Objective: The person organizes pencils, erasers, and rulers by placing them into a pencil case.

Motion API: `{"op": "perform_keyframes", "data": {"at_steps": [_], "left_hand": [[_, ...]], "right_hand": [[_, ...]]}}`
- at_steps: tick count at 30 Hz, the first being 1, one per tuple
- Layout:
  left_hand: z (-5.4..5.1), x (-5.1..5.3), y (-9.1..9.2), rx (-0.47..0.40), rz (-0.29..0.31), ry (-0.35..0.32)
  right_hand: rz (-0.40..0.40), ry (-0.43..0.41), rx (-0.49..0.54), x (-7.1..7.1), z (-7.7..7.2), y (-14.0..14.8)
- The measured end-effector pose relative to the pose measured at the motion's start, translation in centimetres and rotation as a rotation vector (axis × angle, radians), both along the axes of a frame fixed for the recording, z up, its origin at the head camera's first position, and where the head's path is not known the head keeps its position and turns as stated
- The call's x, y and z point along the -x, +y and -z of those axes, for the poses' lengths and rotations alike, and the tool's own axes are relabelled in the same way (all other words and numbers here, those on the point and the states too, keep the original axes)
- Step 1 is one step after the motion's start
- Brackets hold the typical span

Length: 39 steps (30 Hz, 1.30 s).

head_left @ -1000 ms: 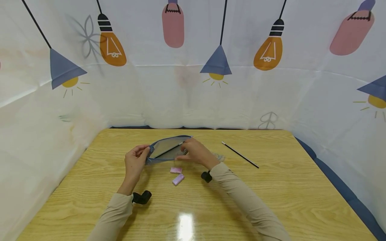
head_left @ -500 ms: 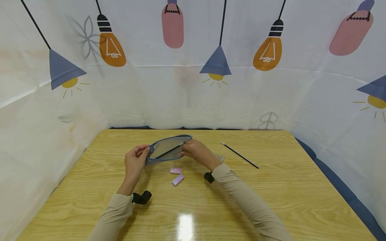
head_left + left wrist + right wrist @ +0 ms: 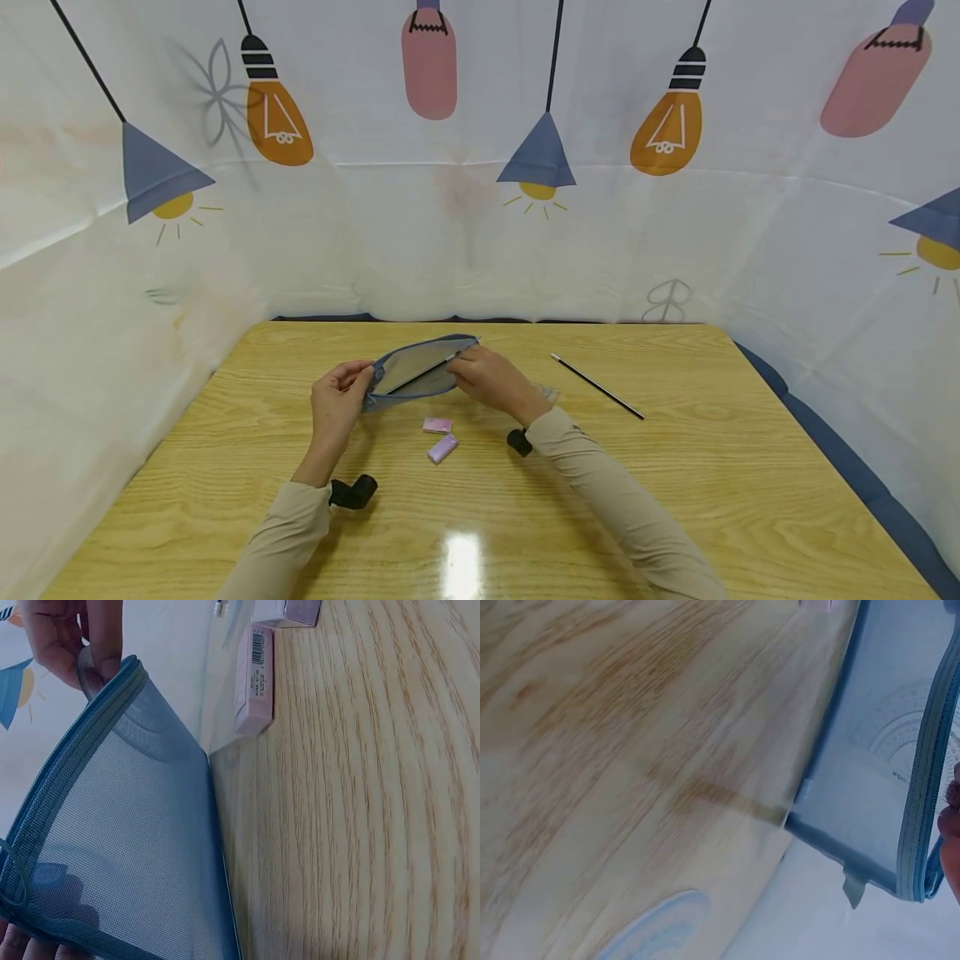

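A blue mesh zip pouch [image 3: 408, 371] is held above the table with its mouth spread apart. My left hand [image 3: 337, 404] grips its left corner. At the right end of the mouth is my right hand [image 3: 495, 379], fingers partly inside. They pinch a clear protractor [image 3: 86, 675], whose curve runs down behind the mesh; its printed scale [image 3: 907, 735] shows through in the right wrist view. A dark pencil [image 3: 420, 375] lies slanted in the pouch. Below the pouch, two small pink boxes [image 3: 438, 425] [image 3: 442, 448] lie on the table.
A black pencil with a white end [image 3: 597, 386] lies on the wooden table [image 3: 712, 467] to the right. Another clear protractor [image 3: 660, 930] lies flat beneath my right wrist. A printed cloth [image 3: 465, 242] hangs behind the table.
My right hand has shifted slightly right, and its fingers have sunk further into the pouch's mouth with the protractor. My left hand and the pink boxes have stayed in place.
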<state>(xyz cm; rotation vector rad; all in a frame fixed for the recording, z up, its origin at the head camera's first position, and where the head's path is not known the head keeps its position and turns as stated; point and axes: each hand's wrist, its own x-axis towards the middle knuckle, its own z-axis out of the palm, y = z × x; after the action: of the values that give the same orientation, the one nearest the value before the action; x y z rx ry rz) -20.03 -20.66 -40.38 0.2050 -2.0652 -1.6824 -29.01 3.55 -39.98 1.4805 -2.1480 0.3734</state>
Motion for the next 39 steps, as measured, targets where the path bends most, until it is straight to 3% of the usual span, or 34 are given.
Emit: {"op": "perform_keyframes", "data": {"at_steps": [8, 12, 21, 27, 34, 39], "left_hand": [[0.1, 0.1, 0.0, 0.003, 0.015, 0.017], [0.1, 0.1, 0.1, -0.006, 0.021, 0.007], [-0.5, 0.1, 0.3, -0.034, 0.045, -0.026], [-0.3, 0.0, 0.4, -0.027, 0.035, -0.022], [0.1, 0.1, 0.3, -0.013, 0.032, -0.024], [0.0, 0.2, 0.3, -0.023, 0.033, -0.046]], "right_hand": [[0.057, 0.236, 0.031, 0.0, -0.3, -0.8], [0.049, 0.291, 0.073, 0.1, -0.2, -1.2], [0.106, 0.336, 0.040, 0.1, 0.0, -1.8], [0.126, 0.339, 0.012, 0.1, 0.1, -2.0], [0.137, 0.308, -0.011, 0.1, 0.3, -2.2], [0.104, 0.236, -0.010, 0.1, 0.3, -2.2]]}}
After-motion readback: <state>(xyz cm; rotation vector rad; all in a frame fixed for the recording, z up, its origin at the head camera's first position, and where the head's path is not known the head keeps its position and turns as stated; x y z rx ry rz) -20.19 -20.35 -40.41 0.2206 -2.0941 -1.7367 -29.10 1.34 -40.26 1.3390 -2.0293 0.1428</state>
